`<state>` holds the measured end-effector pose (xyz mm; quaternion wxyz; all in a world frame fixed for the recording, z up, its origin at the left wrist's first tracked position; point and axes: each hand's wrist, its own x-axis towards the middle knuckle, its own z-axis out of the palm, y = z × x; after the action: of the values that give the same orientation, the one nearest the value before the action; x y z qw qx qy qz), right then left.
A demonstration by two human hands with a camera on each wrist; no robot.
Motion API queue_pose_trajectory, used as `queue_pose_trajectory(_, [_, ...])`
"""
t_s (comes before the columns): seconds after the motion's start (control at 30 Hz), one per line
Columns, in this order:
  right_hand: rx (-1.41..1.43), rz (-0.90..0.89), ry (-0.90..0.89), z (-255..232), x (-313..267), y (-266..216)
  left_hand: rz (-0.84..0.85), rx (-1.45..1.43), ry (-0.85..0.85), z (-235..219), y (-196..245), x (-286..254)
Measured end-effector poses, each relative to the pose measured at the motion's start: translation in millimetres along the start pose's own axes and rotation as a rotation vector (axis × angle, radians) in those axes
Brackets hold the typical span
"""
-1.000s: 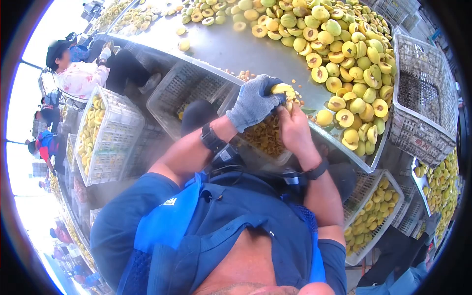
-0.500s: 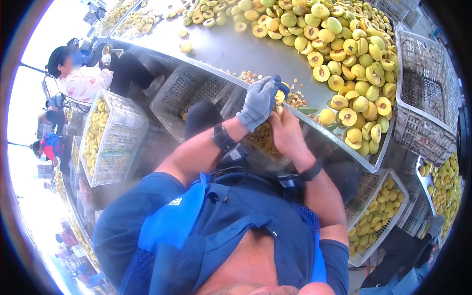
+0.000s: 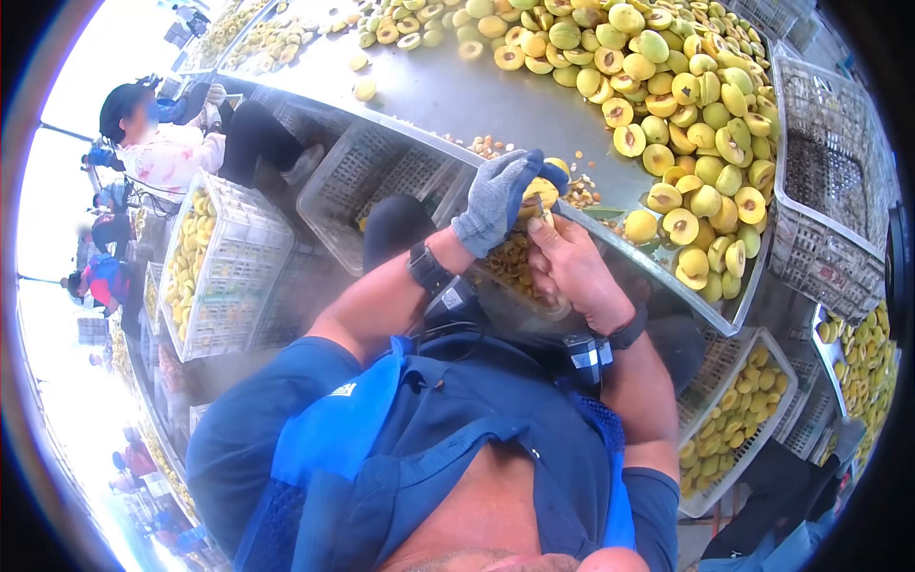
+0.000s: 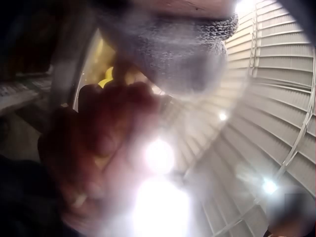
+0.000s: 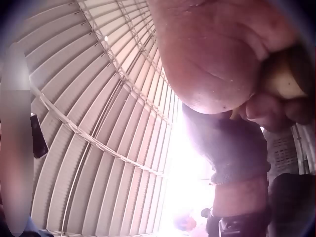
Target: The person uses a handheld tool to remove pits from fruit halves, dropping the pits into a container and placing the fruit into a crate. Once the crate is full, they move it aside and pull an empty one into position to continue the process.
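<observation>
My left hand point(image 3: 496, 202), in a grey and blue glove, grips a yellow fruit point(image 3: 541, 191) over the table's near edge. Close below the fruit is my bare right hand point(image 3: 579, 272), its fingers curled. In the right wrist view, a pale object point(image 5: 285, 81) lies within the curled fingers of that hand point(image 5: 217, 64); what it is cannot be told. The left wrist view is blurred, showing the glove point(image 4: 173, 64) above the bare hand. Beneath both hands sits a crate point(image 3: 558, 311) with yellow-brown pieces point(image 3: 513, 265).
Halved yellow-green fruits point(image 3: 705, 143) are heaped on the metal table point(image 3: 457, 91), with loose pits point(image 3: 579, 191) near its edge. An empty-looking crate point(image 3: 829, 224) stands right; filled crates stand at left point(image 3: 229, 276) and lower right point(image 3: 701, 505). A seated person point(image 3: 167, 153) is at left.
My right hand has drawn slightly down and right from the fruit, its fingers now more curled. The gloved hand still grips yellow fruit, with more of it showing than half a second ago.
</observation>
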<state>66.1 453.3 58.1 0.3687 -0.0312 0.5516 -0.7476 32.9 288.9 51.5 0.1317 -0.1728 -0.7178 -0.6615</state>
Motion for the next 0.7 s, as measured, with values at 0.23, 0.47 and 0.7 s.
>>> queue_pose_trajectory(0.23, [0.33, 0.168, -0.156, 6.7, -7.1, -6.2, -0.053, -0.181, -0.114, -18.0, 9.7, 0.1])
queue_pose_trajectory(0.47, [0.005, 0.197, -0.1, 18.4, -7.1, 7.0, -0.222, -0.119, -0.401, -19.8, -13.3, -4.5])
queue_pose_trajectory(0.7, [0.001, 0.187, -0.107, 11.8, -2.5, 8.9, -0.008, 0.132, 0.207, -23.0, -21.0, 6.0])
